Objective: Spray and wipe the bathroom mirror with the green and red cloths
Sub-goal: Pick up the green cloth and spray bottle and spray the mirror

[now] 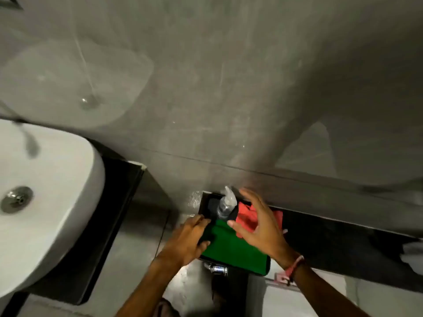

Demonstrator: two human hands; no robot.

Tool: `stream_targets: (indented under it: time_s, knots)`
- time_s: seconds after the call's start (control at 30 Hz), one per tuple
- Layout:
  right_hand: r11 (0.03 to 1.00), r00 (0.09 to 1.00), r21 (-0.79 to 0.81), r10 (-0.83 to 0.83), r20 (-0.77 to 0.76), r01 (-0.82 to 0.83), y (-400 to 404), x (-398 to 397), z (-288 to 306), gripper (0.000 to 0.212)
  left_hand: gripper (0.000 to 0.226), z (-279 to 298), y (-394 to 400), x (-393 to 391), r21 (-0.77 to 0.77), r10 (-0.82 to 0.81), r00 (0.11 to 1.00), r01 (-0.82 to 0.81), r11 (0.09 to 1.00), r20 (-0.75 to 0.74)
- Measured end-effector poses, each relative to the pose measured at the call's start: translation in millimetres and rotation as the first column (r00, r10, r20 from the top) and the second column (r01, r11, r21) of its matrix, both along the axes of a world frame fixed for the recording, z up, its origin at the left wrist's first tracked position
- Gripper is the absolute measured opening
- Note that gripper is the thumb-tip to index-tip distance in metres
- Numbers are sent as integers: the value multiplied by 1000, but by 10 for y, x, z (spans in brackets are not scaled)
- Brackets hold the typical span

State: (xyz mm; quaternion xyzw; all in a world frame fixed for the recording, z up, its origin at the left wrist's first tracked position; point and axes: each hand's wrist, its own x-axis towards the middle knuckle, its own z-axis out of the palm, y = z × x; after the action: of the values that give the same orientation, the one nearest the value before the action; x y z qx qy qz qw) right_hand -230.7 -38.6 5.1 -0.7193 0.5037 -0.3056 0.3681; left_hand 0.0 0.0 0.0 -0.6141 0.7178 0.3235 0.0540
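Note:
A hazy, streaked mirror (229, 76) fills the upper part of the view. Below it, on a dark counter (343, 248), lies a flat green cloth (233, 245) with a crumpled red cloth (248, 216) behind it. A clear spray bottle (225, 203) stands at the counter's left end, next to the wall. My left hand (190, 239) rests on the green cloth's left edge, thumb and fingers pinching it. My right hand (258, 223) hovers open above the red cloth, just right of the bottle, fingers spread.
A white basin (57, 202) with a metal drain sits at left on a dark cabinet (109, 225). A chrome fitting (217, 268) pokes out under the counter. Something white (412, 255) lies at the counter's right end. Grey floor shows below.

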Motion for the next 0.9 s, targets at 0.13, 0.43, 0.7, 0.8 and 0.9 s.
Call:
stream_targets:
  time_s: [0.13, 0.43, 0.7, 0.8, 0.9]
  knots:
    - [998, 996, 41, 41, 82, -45, -367, 231, -207, 77, 76, -362, -264, -205, 58, -73, 990, 66, 996, 117]
    - [987, 985, -88, 142, 102, -134, -568, 581, -662, 40, 57, -757, -254, -624, 55, 107, 965, -124, 991, 240]
    - [948, 988, -306, 124, 93, -91, -679, 869, 250, 64, 29, -73, -182, -224, 240, 512, 737, -453, 858, -441]
    - [915, 972, -404, 111, 210, -17, -710, 976, 913, 68, 28, 595, -211, 164, 135, 491, 596, -540, 831, -635]
    - [873, 930, -484, 128, 345, 59, -721, 1173, 1736, 61, 34, 1473, -250, 634, 3, 418, 477, -656, 755, -773]
